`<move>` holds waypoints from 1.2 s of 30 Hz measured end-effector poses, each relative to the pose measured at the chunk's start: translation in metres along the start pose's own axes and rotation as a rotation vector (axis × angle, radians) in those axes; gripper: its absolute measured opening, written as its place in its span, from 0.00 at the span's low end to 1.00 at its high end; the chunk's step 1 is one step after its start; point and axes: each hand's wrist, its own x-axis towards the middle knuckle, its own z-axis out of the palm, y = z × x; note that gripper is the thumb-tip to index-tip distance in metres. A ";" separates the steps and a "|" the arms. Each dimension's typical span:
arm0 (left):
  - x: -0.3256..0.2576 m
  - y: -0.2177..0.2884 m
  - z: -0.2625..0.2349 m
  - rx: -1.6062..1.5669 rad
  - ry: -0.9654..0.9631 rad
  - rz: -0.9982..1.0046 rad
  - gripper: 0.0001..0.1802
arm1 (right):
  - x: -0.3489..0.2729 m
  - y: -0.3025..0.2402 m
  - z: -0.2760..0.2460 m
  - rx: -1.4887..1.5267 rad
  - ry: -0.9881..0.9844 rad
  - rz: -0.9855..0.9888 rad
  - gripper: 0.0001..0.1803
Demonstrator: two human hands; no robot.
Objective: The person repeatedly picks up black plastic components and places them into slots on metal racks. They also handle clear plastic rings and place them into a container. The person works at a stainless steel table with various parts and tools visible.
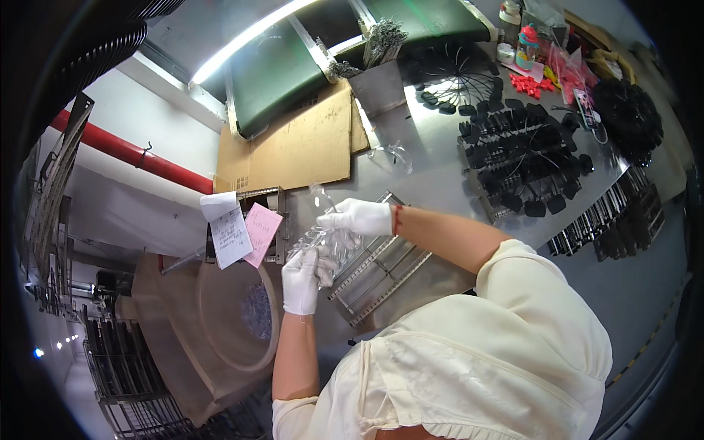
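Observation:
Both of my hands wear white gloves. My left hand [301, 281] grips the lower end of a clear plastic moulded piece [328, 238], a transparent cluster of parts. My right hand [356, 217] closes on its upper part from the right. The piece is held above a metal rack with slots [381, 268] on the steel worktable [433, 176]. A clear stalk of the piece sticks up past my right hand.
A round bin lined with brown bag [227, 323] sits to the left, clear parts inside. White and pink paper slips [242, 231] hang on a holder. Black plastic sprue clusters [524, 158] lie far right, cardboard [301, 147] behind, red small parts [532, 84] far back.

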 end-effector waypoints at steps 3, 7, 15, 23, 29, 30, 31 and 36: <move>0.009 -0.012 -0.022 -0.438 0.179 -0.151 0.18 | -0.018 0.001 0.000 -0.638 0.432 -0.350 0.25; 0.017 0.025 -0.129 -0.995 0.452 0.363 0.23 | -0.012 0.047 -0.059 -0.489 0.551 0.022 0.24; 0.034 0.031 -0.136 -0.437 0.485 0.354 0.24 | 0.026 0.069 -0.038 -1.031 0.247 0.307 0.28; 0.092 0.015 0.017 1.121 0.152 0.600 0.43 | -0.005 0.021 -0.036 -0.927 0.590 0.344 0.40; 0.140 -0.058 0.042 1.428 -0.383 0.497 0.50 | -0.162 0.023 -0.072 -0.969 1.186 0.193 0.22; 0.143 -0.064 0.035 1.387 -0.399 0.461 0.48 | -0.193 0.032 -0.086 -1.045 1.310 0.248 0.19; 0.146 -0.071 0.025 1.348 -0.407 0.419 0.47 | -0.227 0.037 -0.100 -1.228 1.276 0.235 0.18; 0.137 -0.051 0.053 1.170 -0.240 0.586 0.41 | -0.321 0.051 -0.157 -1.174 1.485 0.798 0.10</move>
